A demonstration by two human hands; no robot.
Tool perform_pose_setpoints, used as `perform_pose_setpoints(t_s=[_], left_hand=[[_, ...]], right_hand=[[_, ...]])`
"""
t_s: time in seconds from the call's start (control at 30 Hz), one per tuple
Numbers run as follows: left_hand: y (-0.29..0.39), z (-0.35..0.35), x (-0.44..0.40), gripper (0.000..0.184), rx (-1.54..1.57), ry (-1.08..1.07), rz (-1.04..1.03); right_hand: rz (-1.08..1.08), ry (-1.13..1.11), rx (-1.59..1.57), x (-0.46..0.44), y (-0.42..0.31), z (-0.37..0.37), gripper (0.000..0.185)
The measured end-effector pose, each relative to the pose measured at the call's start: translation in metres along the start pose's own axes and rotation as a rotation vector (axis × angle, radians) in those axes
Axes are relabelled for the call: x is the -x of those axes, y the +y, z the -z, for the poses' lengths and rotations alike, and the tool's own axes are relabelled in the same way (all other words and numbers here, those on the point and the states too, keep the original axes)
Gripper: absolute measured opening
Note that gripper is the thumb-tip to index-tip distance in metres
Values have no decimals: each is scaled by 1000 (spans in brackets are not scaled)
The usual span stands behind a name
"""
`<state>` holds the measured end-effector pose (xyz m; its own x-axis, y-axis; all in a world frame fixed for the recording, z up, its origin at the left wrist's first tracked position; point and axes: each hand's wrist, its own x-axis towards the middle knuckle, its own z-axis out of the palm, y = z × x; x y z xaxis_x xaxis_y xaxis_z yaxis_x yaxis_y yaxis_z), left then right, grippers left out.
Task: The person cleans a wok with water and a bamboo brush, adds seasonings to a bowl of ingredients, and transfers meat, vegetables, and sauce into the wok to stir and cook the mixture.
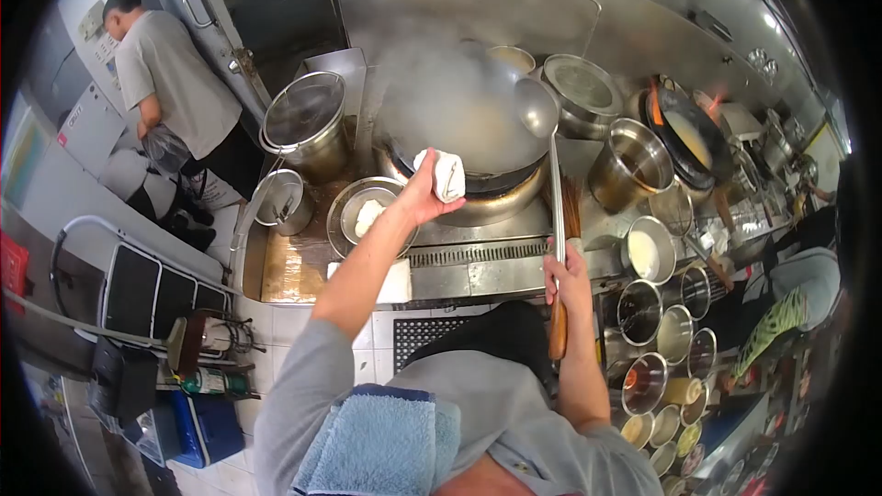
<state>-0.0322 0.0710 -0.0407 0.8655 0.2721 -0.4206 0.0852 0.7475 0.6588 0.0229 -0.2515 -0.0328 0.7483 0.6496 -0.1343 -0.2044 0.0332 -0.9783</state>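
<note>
My left hand [424, 193] is closed around a folded white cloth [448, 176] at the near rim of a large steaming wok [469, 129]. Whether the cloth touches the rim I cannot tell. In my right hand [568, 277] is the long handle of a wok ladle [537, 107], gripped just above its wooden end. The ladle's bowl is raised over the right side of the wok. Steam hides much of what is in the wok. Below my left forearm, a metal bowl [344, 220] holds something white.
A tall lidded pot [306, 115] and a small pot [281, 202] stand left. Another pot [634, 165] and a second wok [687, 133] are at right, above several metal containers [640, 312]. A person [175, 73] stands at far left; another person's sleeve [772, 321] shows at right.
</note>
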Motion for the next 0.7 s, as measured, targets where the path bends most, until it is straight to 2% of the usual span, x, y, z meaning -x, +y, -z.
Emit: perform_pose_setpoints(t_s=[0.13,0.3,0.37,0.47,0.5,0.57,0.7], left_hand=[[2,7,-32,39,-93,66,160],[11,-7,-37,20,55,192,285],[0,7,-69,17,176,137,235],[-43,14,-111,9,269,61,49],[-51,2,-113,8,325,154,-19],[-64,-7,-105,8,364,146,-137],[-67,-19,-54,8,391,164,-170]], right_hand=[[-59,-44,4,3,-8,23,41],[-147,-66,-26,-1,-22,42,42],[-167,-82,-28,-4,-25,50,41],[-179,-139,-70,-15,-23,58,39],[-167,-154,-79,-21,-25,61,39],[-174,-166,-64,-22,-42,68,42],[-159,-138,-11,-19,-60,77,46]])
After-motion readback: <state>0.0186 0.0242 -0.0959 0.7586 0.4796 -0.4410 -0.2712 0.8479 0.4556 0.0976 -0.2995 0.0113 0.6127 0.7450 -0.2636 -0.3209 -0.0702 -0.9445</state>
